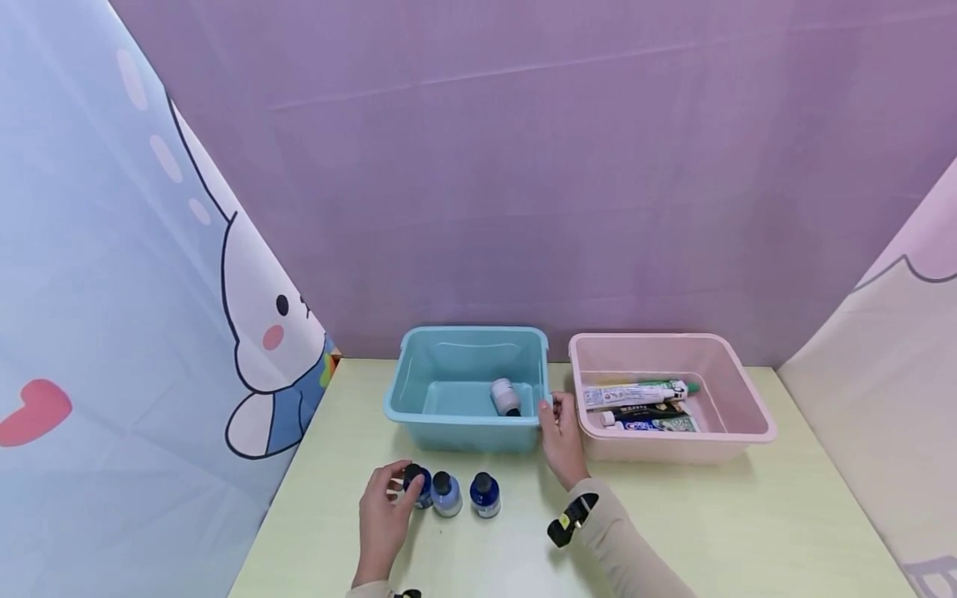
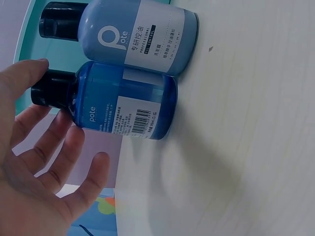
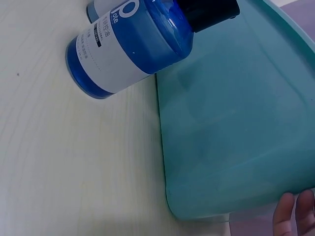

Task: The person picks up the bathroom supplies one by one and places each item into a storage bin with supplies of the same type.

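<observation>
My left hand (image 1: 385,515) pinches the black cap of a dark blue bottle (image 2: 123,103) between thumb and fingers, the little finger free. The bottle stands upright on the table. Right beside it is a light blue bottle (image 1: 447,497) with a black cap. A second dark blue bottle (image 1: 485,497) stands apart to the right. My right hand (image 1: 562,440) holds the front right corner of the teal bin (image 1: 463,435) at its rim; two fingertips (image 3: 284,211) show there in the right wrist view. Inside this bin lies a pale bottle (image 1: 504,395) with a black cap.
A pink bin (image 1: 665,449) stands close to the right of the teal one, with several toothpaste tubes (image 1: 635,394) in it. Behind both bins rises a purple cloth wall (image 1: 523,183). Printed cloth (image 1: 149,291) borders the table's left side.
</observation>
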The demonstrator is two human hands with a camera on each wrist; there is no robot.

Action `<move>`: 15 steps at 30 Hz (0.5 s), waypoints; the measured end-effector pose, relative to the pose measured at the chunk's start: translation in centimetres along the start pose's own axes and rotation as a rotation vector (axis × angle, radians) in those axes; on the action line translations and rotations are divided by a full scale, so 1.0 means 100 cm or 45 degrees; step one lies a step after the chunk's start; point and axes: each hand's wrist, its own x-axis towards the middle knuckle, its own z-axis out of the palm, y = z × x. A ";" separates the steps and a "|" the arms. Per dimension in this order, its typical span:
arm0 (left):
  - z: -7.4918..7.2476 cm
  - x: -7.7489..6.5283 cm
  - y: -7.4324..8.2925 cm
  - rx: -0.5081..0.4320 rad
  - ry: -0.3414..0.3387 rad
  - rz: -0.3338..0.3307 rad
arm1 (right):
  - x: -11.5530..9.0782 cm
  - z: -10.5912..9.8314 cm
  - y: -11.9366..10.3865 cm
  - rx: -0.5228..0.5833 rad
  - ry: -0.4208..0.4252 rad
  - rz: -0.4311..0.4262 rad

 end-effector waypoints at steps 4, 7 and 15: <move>0.001 0.000 -0.001 -0.005 0.014 0.014 | -0.001 0.000 0.001 0.003 0.001 -0.033; 0.001 -0.001 -0.002 -0.005 0.019 0.027 | -0.001 0.000 0.001 -0.002 -0.002 -0.033; 0.002 -0.001 -0.003 0.064 0.042 0.062 | 0.000 -0.001 0.002 -0.018 -0.010 0.007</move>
